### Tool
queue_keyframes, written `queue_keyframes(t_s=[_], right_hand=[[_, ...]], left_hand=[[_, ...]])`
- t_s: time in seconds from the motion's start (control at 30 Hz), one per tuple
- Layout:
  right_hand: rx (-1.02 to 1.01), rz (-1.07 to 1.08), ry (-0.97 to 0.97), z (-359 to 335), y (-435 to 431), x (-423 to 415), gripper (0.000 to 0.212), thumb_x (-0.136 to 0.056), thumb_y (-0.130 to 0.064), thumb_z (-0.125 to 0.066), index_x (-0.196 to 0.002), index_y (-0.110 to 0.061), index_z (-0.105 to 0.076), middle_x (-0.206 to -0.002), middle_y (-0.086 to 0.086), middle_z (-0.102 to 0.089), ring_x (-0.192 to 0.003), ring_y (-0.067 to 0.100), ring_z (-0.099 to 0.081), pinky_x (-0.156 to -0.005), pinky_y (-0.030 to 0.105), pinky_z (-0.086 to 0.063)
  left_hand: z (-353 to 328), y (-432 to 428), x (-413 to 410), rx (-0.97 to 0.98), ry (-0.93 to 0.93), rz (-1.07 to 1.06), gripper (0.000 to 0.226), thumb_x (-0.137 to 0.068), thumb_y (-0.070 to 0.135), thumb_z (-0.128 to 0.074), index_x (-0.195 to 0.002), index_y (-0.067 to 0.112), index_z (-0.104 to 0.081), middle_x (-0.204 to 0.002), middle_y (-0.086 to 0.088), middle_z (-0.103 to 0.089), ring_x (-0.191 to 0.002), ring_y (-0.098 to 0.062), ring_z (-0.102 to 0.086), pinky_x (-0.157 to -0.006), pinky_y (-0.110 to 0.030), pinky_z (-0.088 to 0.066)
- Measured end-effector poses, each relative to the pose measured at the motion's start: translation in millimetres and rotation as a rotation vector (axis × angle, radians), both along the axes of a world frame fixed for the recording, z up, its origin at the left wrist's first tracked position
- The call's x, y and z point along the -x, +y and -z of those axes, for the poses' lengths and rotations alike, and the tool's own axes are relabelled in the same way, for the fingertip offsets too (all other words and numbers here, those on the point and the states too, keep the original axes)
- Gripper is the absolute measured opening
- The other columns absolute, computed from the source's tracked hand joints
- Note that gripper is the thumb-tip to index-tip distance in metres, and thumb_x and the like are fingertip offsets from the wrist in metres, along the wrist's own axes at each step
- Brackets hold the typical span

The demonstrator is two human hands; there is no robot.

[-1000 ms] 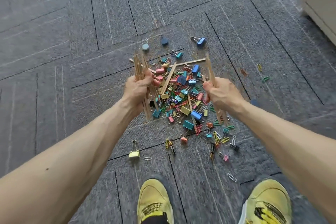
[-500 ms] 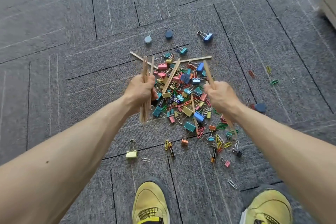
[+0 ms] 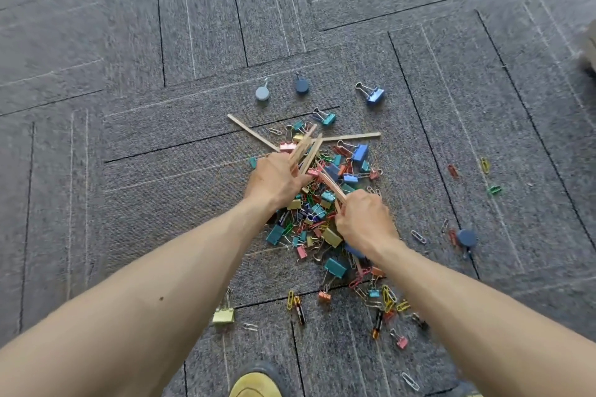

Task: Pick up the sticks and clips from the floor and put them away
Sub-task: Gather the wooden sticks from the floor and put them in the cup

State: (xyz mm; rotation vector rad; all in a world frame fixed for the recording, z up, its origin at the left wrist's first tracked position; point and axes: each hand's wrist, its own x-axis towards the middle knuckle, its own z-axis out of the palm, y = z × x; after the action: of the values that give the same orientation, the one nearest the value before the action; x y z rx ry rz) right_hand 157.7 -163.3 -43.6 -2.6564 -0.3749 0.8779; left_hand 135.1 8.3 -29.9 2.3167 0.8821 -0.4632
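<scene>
Gathering thin pale wooden sticks is the step in hand: the left hand [image 3: 274,179] is clenched around a bundle [image 3: 304,147] slanting up over the heap of coloured metal binder clips and paper clips [image 3: 325,209] on the grey carpet floor [image 3: 129,171], while the right hand [image 3: 362,221], just beside it, grips a few more sticks [image 3: 330,182]. Next, I judge, both handfuls should be merged, then the two loose sticks [image 3: 351,137] at the heap's far edge collected.

- One head-worn view, looking steeply down and forward over both forearms.
- It takes in the carpet [image 3: 129,145] and a shoe [image 3: 254,385] at the bottom edge.
</scene>
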Motion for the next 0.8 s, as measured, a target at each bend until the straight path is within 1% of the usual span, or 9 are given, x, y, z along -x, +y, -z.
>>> queue_keyframes(t_s=[0.07,0.2,0.33,0.4,0.47,0.53,0.63,0.67,0.8], right_hand=[[-0.029,-0.023,0.037,1.1,-2.1,-5.8,0.014,-0.092,-0.013,-0.056,-0.081,-0.007,-0.062,-0.072,0.005,-0.062,-0.067,0.023,-0.065,-0.066,0.036,-0.060],[-0.087,-0.059,0.143,-6.4,-7.2,-24.6,0.019,-0.097,-0.021,-0.057,-0.084,-0.010,-0.064,-0.074,0.002,-0.060,-0.060,0.011,-0.057,-0.051,0.021,-0.047],[-0.207,0.051,0.343,-17.6,-12.7,-43.5,0.017,-0.094,-0.025,-0.064,-0.088,-0.008,-0.066,-0.078,0.004,-0.063,-0.051,0.008,-0.050,-0.039,0.013,-0.037],[-0.240,0.072,0.378,-22.7,-13.7,-51.7,0.017,-0.093,-0.025,-0.065,-0.084,-0.010,-0.064,-0.075,0.002,-0.061,-0.050,0.008,-0.048,-0.041,0.015,-0.037],[-0.288,0.109,0.417,-26.3,-13.1,-59.1,0.018,-0.094,-0.022,-0.064,-0.081,-0.009,-0.063,-0.074,0.004,-0.059,-0.051,0.010,-0.047,-0.046,0.020,-0.040],[-0.322,0.146,0.457,-28.0,-12.8,-65.8,0.018,-0.095,-0.021,-0.062,-0.082,-0.008,-0.062,-0.074,0.005,-0.058,-0.050,0.010,-0.045,-0.047,0.022,-0.041],[-0.334,0.171,0.487,-30.7,-11.3,-74.1,0.016,-0.095,-0.021,-0.061,-0.087,-0.008,-0.062,-0.073,0.004,-0.056,-0.046,0.007,-0.040,-0.042,0.018,-0.035],[-0.332,0.171,0.483,-30.8,-10.3,-76.8,0.016,-0.096,-0.021,-0.060,-0.088,-0.007,-0.064,-0.075,0.006,-0.058,-0.046,0.007,-0.040,-0.041,0.017,-0.034],[-0.345,0.190,0.470,-30.5,-4.1,-89.1,0.019,-0.097,-0.014,-0.055,-0.080,-0.007,-0.063,-0.080,0.007,-0.059,-0.060,0.011,-0.048,-0.055,0.021,-0.039]], left_hand=[[-0.2,-2.2,-1.1,-0.052,0.016,0.047,0.029,-0.087,0.040,-0.069,-0.090,0.012,-0.060,-0.075,-0.002,-0.063,-0.059,-0.013,-0.063,-0.059,-0.031,-0.059],[-0.9,-4.4,-6.8,-0.095,0.035,0.086,0.030,-0.089,0.037,-0.066,-0.098,0.010,-0.059,-0.073,-0.002,-0.063,-0.052,-0.011,-0.060,-0.055,-0.030,-0.060],[5.3,1.4,-6.7,-0.094,0.038,0.101,0.024,-0.093,0.029,-0.064,-0.102,0.007,-0.064,-0.075,-0.002,-0.063,-0.057,-0.012,-0.062,-0.058,-0.031,-0.060],[6.3,6.5,-7.9,-0.079,0.032,0.135,0.021,-0.095,0.028,-0.062,-0.103,0.009,-0.065,-0.076,-0.002,-0.064,-0.053,-0.010,-0.059,-0.049,-0.025,-0.054],[4.9,12.4,-10.2,-0.015,0.016,0.150,0.018,-0.096,0.028,-0.060,-0.106,0.013,-0.066,-0.076,-0.002,-0.065,-0.048,-0.008,-0.054,-0.041,-0.018,-0.043],[3.3,18.1,-11.7,0.080,0.008,0.147,0.017,-0.097,0.028,-0.059,-0.101,0.013,-0.067,-0.078,-0.003,-0.066,-0.048,-0.008,-0.052,-0.042,-0.018,-0.044],[-2.8,22.7,-11.5,0.254,0.003,0.073,0.021,-0.097,0.028,-0.058,-0.084,0.012,-0.063,-0.076,-0.008,-0.061,-0.053,-0.015,-0.052,-0.056,-0.035,-0.059],[-6.0,24.0,-11.6,0.294,0.003,0.057,0.022,-0.097,0.027,-0.058,-0.081,0.012,-0.061,-0.074,-0.007,-0.060,-0.055,-0.017,-0.051,-0.060,-0.038,-0.059],[-12.8,38.5,-15.0,0.381,-0.061,0.007,0.023,-0.099,0.027,-0.054,-0.090,0.007,-0.062,-0.076,-0.004,-0.060,-0.055,-0.012,-0.050,-0.049,-0.023,-0.048]])
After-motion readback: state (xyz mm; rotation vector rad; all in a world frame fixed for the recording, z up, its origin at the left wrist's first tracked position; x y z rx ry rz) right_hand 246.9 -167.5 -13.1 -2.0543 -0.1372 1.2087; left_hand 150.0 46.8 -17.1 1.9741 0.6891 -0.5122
